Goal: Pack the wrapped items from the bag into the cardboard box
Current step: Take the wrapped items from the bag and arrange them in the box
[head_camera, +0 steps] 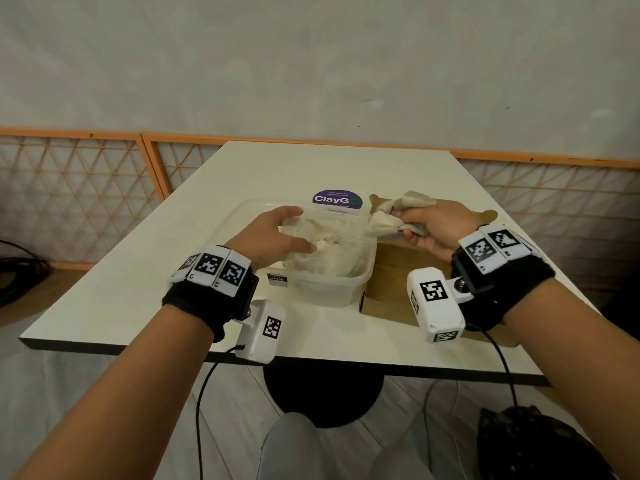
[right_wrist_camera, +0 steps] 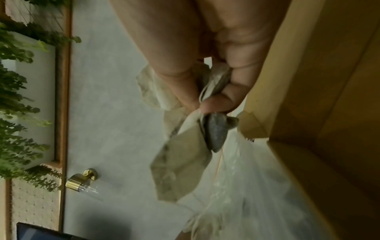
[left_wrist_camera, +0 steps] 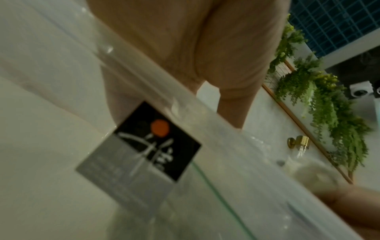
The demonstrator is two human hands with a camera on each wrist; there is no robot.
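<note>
Your right hand point(head_camera: 437, 227) is pinched tight on a wrapped item point(head_camera: 398, 211), thumb and fingers closed round its crumpled pale paper; in the right wrist view a dark grey corner of something pokes out of the wrapping below your fingertips point(right_wrist_camera: 211, 104); you hold it raised over the far part of the cardboard box point(head_camera: 391, 271), which sits on the worktop point(head_camera: 138, 271) just right of the clear plastic tub point(head_camera: 332, 289), so the drop looks short and straight down. Your left hand point(head_camera: 277, 233) rests with fingers spread and relaxed on the clear bag point(head_camera: 329, 244) inside the tub, gripping nothing that I can make out; it seems placed there to pin the bag so the film doesn't lift along with the item, since a stretch of plastic trails up towards your right hand. More pale wrapped bundles appear to lie in the bag, though the film blurs them; my guess is the packing is only partly done. Lower the item into the box once it clears the film; a snag could drag the bag out.
</note>
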